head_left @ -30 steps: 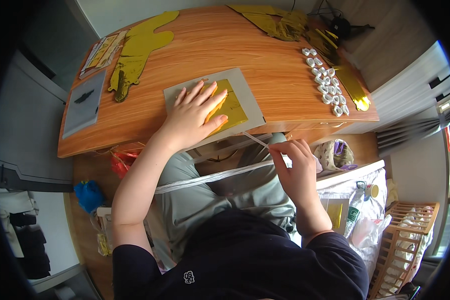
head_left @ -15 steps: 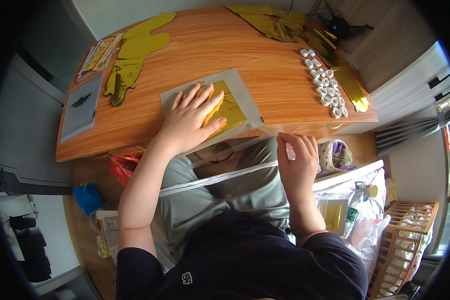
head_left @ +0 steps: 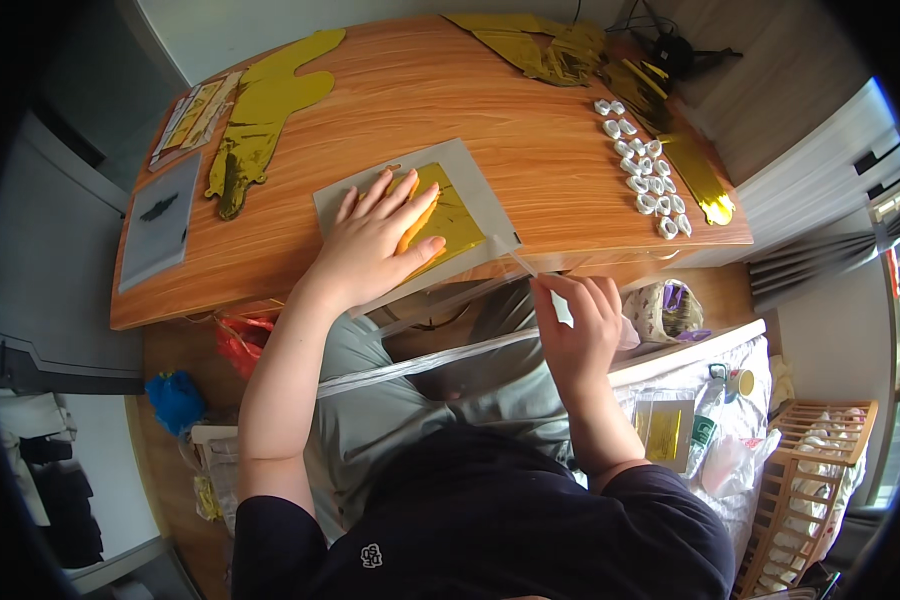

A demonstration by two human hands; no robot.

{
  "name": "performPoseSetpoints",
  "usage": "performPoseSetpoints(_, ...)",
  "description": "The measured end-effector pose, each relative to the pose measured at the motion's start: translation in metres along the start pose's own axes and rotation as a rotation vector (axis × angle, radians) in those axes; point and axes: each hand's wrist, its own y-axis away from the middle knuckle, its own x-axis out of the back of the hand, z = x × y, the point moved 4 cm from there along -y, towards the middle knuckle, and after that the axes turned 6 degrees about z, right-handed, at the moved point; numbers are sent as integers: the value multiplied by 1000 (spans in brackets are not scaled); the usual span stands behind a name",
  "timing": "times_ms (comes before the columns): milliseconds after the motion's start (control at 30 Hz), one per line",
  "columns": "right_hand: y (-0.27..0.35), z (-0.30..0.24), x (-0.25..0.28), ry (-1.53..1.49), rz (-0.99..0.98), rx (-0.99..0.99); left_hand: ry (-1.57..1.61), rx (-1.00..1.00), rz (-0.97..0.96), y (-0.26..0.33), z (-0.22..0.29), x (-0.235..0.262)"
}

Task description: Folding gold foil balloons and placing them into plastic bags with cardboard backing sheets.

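A flat grey packet (head_left: 475, 178) with a gold foil sheet (head_left: 457, 218) inside lies at the near edge of the wooden table (head_left: 440, 95). My left hand (head_left: 370, 240) rests flat on it with the fingers spread, over an orange piece (head_left: 419, 216). Just below the table edge, my right hand (head_left: 576, 325) pinches a thin clear strip (head_left: 523, 264) that runs up to the packet's near right corner. A second long clear strip (head_left: 420, 361) lies across my lap.
Rows of small white rings (head_left: 644, 165) sit at the right of the table, with a gold strip (head_left: 700, 176) beside them. Gold foil shapes (head_left: 270, 95) and another grey packet (head_left: 160, 222) lie at the left. A wicker basket (head_left: 812, 452) and a white bag (head_left: 675, 425) stand at my right.
My right hand has risen from my lap to the table edge, with the clear strip in its fingers. The left hand has stayed flat on the packet, which shifted slightly.
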Motion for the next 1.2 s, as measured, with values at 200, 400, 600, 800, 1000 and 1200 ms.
performPoseSetpoints(200,-18,0,-22,75,58,-17,-39,-10,34,3,3,0)
performPoseSetpoints(400,-28,-8,-33,88,-42,4,-62,-12,44,3,6,-1)
performPoseSetpoints(600,-31,3,-45,8,-122,-122,-61,-21,21,3,2,-2)
performPoseSetpoints(800,-21,-12,-52,69,-105,-100,194,28,85,1,-4,3)
performPoseSetpoints(1000,11,-47,-48,94,-143,75,293,19,44,0,-17,0)
performPoseSetpoints(1200,38,-68,-62,269,-393,95,243,-5,7,3,-12,3)
